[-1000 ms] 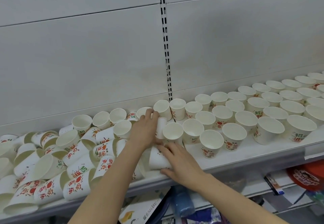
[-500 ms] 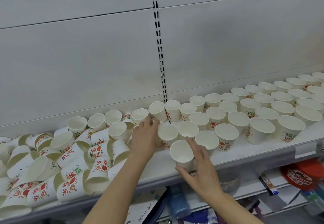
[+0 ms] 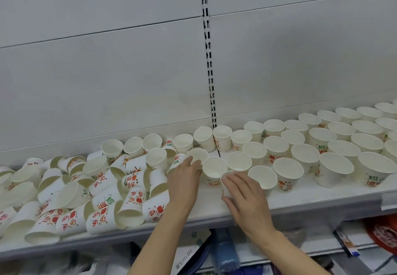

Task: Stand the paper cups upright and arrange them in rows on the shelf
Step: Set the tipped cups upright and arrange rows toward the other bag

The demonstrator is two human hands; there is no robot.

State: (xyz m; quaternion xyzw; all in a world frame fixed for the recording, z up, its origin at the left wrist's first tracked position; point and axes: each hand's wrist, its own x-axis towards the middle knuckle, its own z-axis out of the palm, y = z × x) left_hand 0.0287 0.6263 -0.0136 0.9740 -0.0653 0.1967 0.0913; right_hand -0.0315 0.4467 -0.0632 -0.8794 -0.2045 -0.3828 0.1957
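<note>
Shelving is carrying the whole job: the long white metal shelf [image 3: 300,199] is holding paper cups from end to end. Across its right half, the white paper cups with red and green print [image 3: 335,143] are standing upright in fairly even rows, running out of the frame to the right. Across its left half, the heap of tipped-over white paper cups [image 3: 86,191] is lying on its sides in a jumble, with only a few at the back standing, some of them leaning. Judging by that split, you are roughly halfway through, with the entire left pile waiting to be stood up and lined in.

Between the two groups, you are working at the seam. Your right hand [image 3: 245,197] is curling its fingers round a small white paper cup [image 3: 224,185] at the front edge, setting it just beside the upright cup with the wide open mouth [image 3: 214,167]. Your left hand [image 3: 184,178] is reaching forward, fingers fairly straight, its fingertips touching the rim of another upright cup [image 3: 198,154] behind; whether it is actually gripping that cup cannot be told.
</note>
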